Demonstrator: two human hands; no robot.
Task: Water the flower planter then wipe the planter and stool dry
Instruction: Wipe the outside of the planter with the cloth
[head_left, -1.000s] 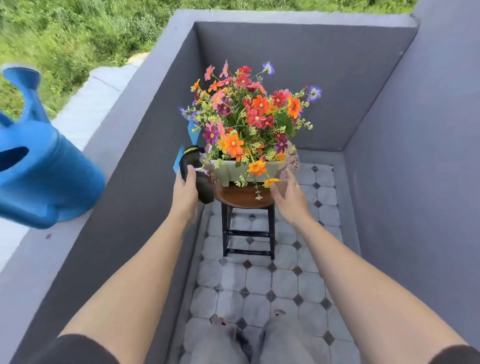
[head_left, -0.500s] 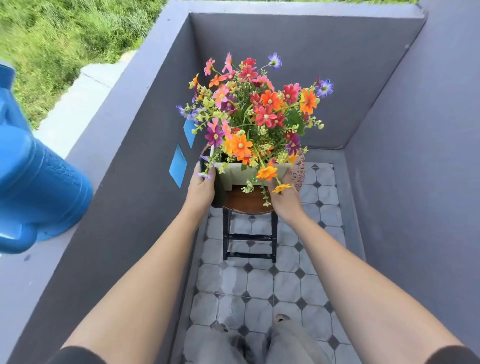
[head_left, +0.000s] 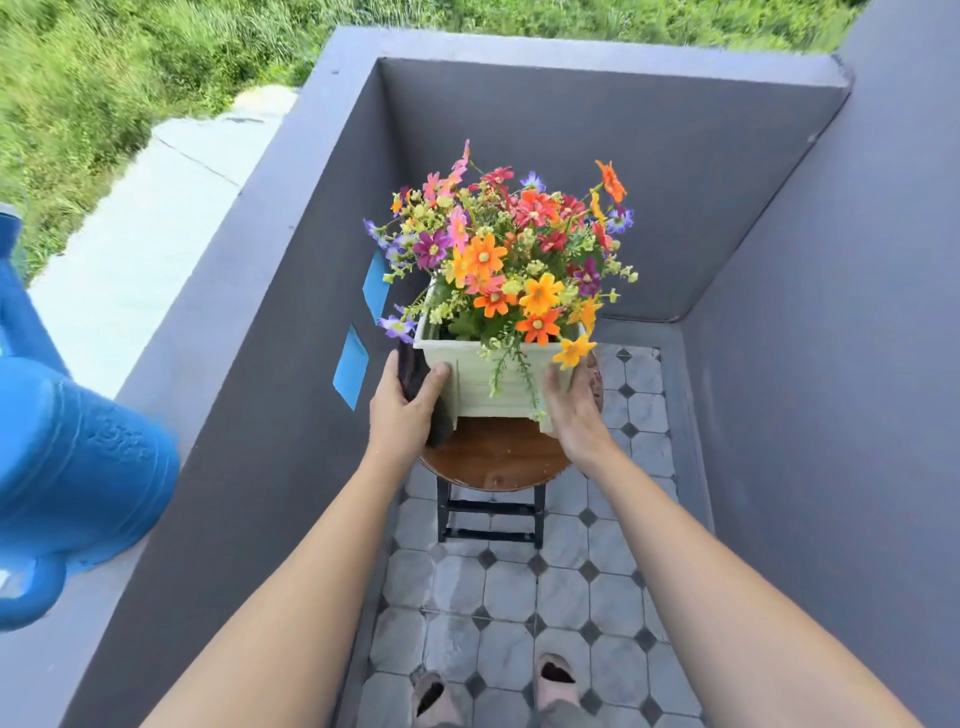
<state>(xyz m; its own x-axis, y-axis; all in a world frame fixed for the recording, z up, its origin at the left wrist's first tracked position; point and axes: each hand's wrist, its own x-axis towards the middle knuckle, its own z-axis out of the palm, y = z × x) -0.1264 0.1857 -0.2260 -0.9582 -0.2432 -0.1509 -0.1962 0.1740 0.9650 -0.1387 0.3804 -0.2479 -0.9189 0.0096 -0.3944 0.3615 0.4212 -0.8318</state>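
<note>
A pale green square planter (head_left: 485, 382) full of orange, red, pink and purple flowers (head_left: 506, 249) is held just above a round brown stool (head_left: 493, 457) with black legs. My left hand (head_left: 402, 410) presses a dark cloth (head_left: 415, 376) against the planter's left side. On the planter's right side, my right hand (head_left: 571, 410) grips it. The planter looks tilted and lifted off the seat, whose front part shows bare and shiny.
A blue watering can (head_left: 78, 467) stands on top of the grey wall ledge (head_left: 208, 291) at the left. Grey walls close in the narrow tiled floor (head_left: 514, 608) on three sides. Two blue tape patches (head_left: 352, 366) stick to the left wall. My feet show at the bottom.
Both hands moved from the stool's edge onto the planter's sides, and the planter has come up off the seat toward me. The cloth went from hanging free to pressed against the planter.
</note>
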